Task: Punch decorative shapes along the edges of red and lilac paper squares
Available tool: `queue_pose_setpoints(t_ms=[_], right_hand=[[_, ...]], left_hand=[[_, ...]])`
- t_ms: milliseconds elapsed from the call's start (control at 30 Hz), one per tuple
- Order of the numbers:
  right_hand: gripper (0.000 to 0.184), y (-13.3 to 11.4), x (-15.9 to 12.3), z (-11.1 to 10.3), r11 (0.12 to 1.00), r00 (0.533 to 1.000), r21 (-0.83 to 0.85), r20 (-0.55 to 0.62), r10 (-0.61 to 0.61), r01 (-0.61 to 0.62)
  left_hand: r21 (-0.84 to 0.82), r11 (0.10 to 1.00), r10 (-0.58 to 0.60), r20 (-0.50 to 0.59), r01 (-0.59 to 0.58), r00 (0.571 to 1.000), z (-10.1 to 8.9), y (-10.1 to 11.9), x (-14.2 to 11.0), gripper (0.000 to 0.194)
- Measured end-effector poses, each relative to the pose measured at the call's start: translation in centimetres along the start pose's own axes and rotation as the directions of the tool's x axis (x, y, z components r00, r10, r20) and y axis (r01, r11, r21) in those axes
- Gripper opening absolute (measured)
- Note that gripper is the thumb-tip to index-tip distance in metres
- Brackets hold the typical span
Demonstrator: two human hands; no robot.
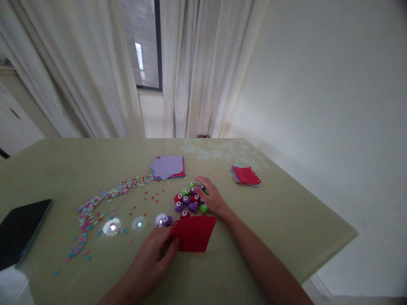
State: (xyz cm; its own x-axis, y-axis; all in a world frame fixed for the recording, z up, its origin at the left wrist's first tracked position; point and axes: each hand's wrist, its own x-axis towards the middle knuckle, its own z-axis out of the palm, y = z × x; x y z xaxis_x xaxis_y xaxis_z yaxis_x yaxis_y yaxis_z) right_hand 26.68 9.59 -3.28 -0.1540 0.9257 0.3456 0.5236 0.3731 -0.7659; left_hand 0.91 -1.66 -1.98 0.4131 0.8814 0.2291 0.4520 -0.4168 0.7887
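My left hand is closed on the edge of a red paper sheet, its thumb across the near side. Small punched holes show along the sheet's left edge. My right hand reaches over a cluster of small craft punches, its thumb and fingers apart around a few at the back. The punches are purple, red and green with white eye-like tops; a purple punch lies at the cluster's left. A red punch is partly behind the sheet, and another purple punch sits apart near my left hand.
Paper confetti curves across the table on the left. A stack with lilac paper on top lies behind it. Red-topped paper squares lie at right. A black tablet and white tissue are at far left.
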Motion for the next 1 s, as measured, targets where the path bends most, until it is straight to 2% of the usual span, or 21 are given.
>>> queue_pose_setpoints(t_ms=[100, 233, 333, 433, 533, 600, 667, 700, 767, 800, 867, 900, 933, 1000], right_hand=[[0.054, -0.4, 1.1, 1.1, 0.999, 0.997, 0.032, 0.068, -0.023, 0.021], [0.051, -2.0, 2.0, 4.0, 0.998, 0.991, 0.042, 0.123, -0.047, 0.042], [0.055, -3.7, 2.3, 6.3, 0.996, 0.987, 0.069, 0.146, -0.072, 0.063], [0.062, -4.7, 2.5, 7.2, 0.985, 0.987, 0.163, 0.141, -0.082, 0.059], [0.072, -4.5, 1.8, 6.1, 0.945, 1.0, 0.328, 0.002, 0.0, -0.001], [0.088, -4.2, 0.3, 4.5, 0.913, 0.994, 0.407, -0.086, 0.069, -0.029], [0.101, -4.0, -1.9, 2.7, 0.907, 0.995, 0.421, -0.087, 0.053, -0.012], [0.099, -4.1, -3.1, 1.8, 0.907, 0.999, 0.421, -0.051, -0.011, 0.031], [0.078, -4.3, -5.2, 0.6, 0.913, 0.991, 0.396, 0.042, -0.127, 0.1], [0.061, -4.4, -6.0, 0.3, 0.916, 0.993, 0.393, 0.042, -0.109, 0.084], [0.038, -4.4, -6.6, 0.1, 0.889, 1.0, 0.457, -0.015, 0.026, -0.016], [0.033, -4.3, -6.5, 0.1, 0.851, 0.989, 0.521, -0.08, 0.125, -0.066], [0.032, -4.0, -6.1, 0.0, 0.799, 0.964, 0.594, -0.15, 0.219, -0.09], [0.036, -3.2, -5.0, -0.3, 0.703, 0.891, 0.709, -0.278, 0.36, -0.063]], left_hand=[[0.013, 0.999, 0.039, 0.022, -0.039, 0.999, -0.3, -0.1, 0.0, 0.024], [0.039, 0.997, 0.064, 0.098, -0.068, 0.993, -0.7, 0.3, 0.2, 0.024], [0.044, 0.999, 0.016, 0.086, -0.02, 0.996, -0.8, 0.5, 0.3, 0.025], [0.039, 0.999, -0.008, 0.047, 0.006, 0.999, -1.0, 0.4, 0.4, 0.025], [0.049, 0.998, -0.027, 0.004, 0.027, 1.0, -1.2, 0.1, 0.5, 0.027], [0.063, 0.997, -0.052, -0.023, 0.054, 0.998, -1.3, 0.0, 0.5, 0.029], [0.065, 0.995, -0.078, -0.049, 0.081, 0.996, -1.0, 0.0, 0.4, 0.031], [0.057, 0.994, -0.087, -0.06, 0.091, 0.994, -0.8, 0.2, 0.3, 0.032], [0.036, 0.996, -0.083, -0.077, 0.086, 0.994, -0.1, 0.5, 0.2, 0.033], [0.039, 0.997, -0.069, -0.087, 0.073, 0.994, 0.3, 0.8, 0.1, 0.033], [0.103, 0.995, -0.009, -0.11, 0.02, 0.994, 1.0, 1.2, 0.0, 0.03], [0.165, 0.986, 0.039, -0.113, -0.02, 0.993, 1.3, 1.3, 0.0, 0.028], [0.245, 0.967, 0.095, -0.106, -0.067, 0.99, 1.5, 1.4, 0.1, 0.03], [0.418, 0.896, 0.202, -0.073, -0.154, 0.977, 1.7, 1.4, 0.5, 0.04]])
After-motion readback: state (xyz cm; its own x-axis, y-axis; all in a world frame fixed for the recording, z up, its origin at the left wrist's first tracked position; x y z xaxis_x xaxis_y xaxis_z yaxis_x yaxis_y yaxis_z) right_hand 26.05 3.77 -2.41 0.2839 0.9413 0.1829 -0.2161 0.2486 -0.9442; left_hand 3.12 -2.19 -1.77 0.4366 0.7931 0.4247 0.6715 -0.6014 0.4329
